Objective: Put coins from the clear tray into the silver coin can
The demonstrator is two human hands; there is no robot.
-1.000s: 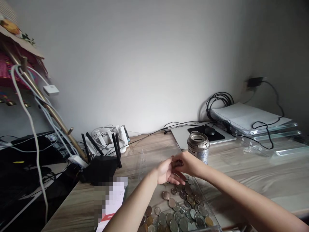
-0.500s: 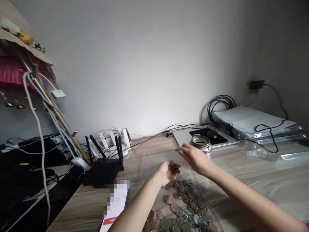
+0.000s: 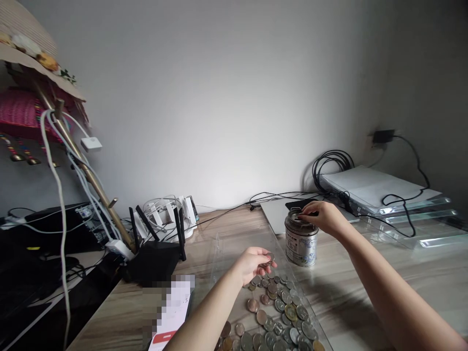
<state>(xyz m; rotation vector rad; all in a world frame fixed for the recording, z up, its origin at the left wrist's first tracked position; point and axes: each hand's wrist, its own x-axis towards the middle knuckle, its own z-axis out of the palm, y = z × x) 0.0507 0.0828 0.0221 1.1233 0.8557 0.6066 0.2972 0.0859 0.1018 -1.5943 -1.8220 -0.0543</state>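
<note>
My left hand point(image 3: 256, 264) is closed on a coin point(image 3: 271, 257), held between thumb and fingers over a clear plastic tray point(image 3: 310, 307). Many loose coins point(image 3: 280, 317) of silver, copper and gold colour lie in that tray. To the right of the tray stands an upright round metal tin point(image 3: 302, 248) with a floral print and a slot in its lid. My right hand point(image 3: 321, 217) is on top of this tin, fingertips pinched together at the lid's slot. Whatever the right fingers hold is hidden from view.
A phone point(image 3: 173, 312) lies left of my left forearm, partly pixelated. Behind it sit a black router point(image 3: 157, 261) and white devices with cables. A laptop point(image 3: 272, 212) lies behind the tin. Clear trays with paper point(image 3: 380, 187) stand at the right. A pole with hanging cables leans left.
My right hand has moved right and slightly up, from above the tray to the tin's lid. My left hand stays over the tray, its coin now showing more clearly.
</note>
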